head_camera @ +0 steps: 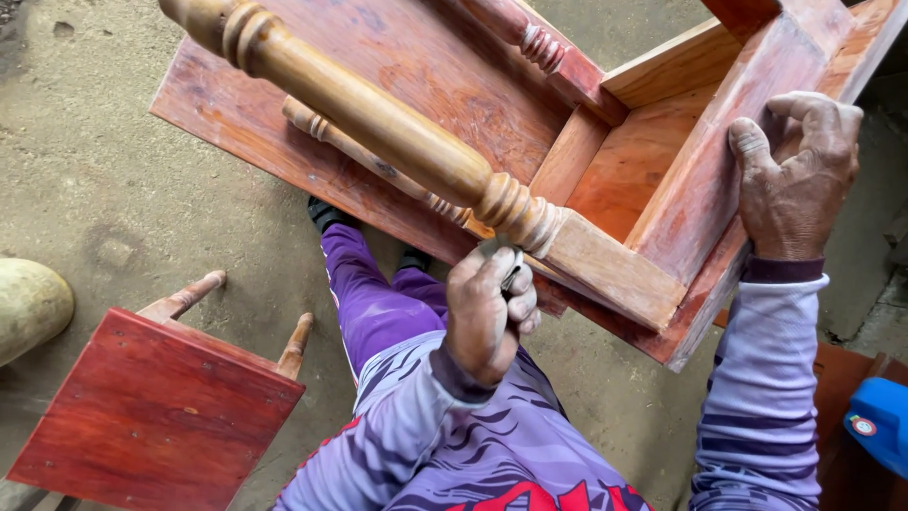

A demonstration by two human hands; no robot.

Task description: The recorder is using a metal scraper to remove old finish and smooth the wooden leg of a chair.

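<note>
An upturned reddish wooden table [653, 180] lies tilted in front of me, its turned legs sticking up. The nearest turned leg [378, 118] runs from top left down to the frame corner. My left hand [487, 312] is closed around a small metal tool [513, 270], pressed just below the ringed base of that leg. My right hand [794, 180] grips the edge of the table's frame rail at the right, fingers curled over it. My purple sleeves and purple trousers [369, 303] show below.
A small red wooden stool [156, 407] with turned legs stands at lower left on the dirt floor [113, 161]. A pale rounded object [28, 303] sits at the left edge. A blue thing [880, 421] lies at lower right on dark red wood.
</note>
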